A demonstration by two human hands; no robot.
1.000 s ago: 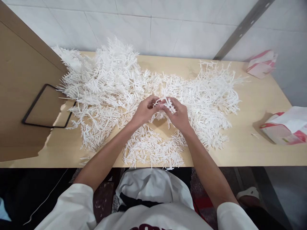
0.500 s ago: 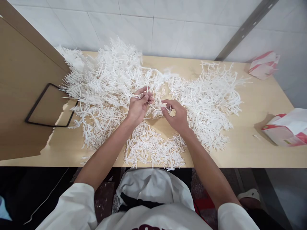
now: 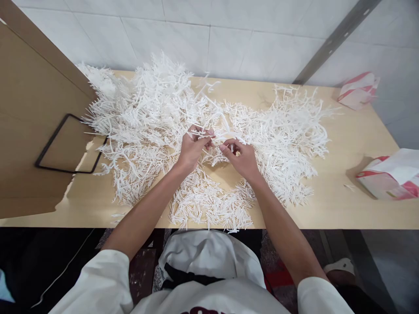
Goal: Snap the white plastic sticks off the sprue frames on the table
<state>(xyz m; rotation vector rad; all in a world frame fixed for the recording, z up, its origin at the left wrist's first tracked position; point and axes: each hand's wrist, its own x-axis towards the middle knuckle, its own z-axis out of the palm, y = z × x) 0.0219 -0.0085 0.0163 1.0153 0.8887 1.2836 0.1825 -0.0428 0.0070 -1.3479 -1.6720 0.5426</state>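
Note:
My left hand is closed in a pinch on a white branched strand, thin and plastic-looking, which rises and curves away above my fingers. Close by on the right, my right hand has its thumb and forefinger pressed together at the same strand's thin twigs. The exact spot of this grip is too small to make out. Around both hands lie a big tangled heap of white branched strands at the left and another heap at the right. Short loose white sticks are spread near the table's front edge.
A cardboard box with a black wire frame stands at the left of the wooden table. Two red-and-white paper packets, one near and one far, sit at the right. A tiled wall closes the back.
The white strand has swung upward above my left hand, which has shifted slightly right. My right thumb and forefinger, apart before, have come together near the left fingers.

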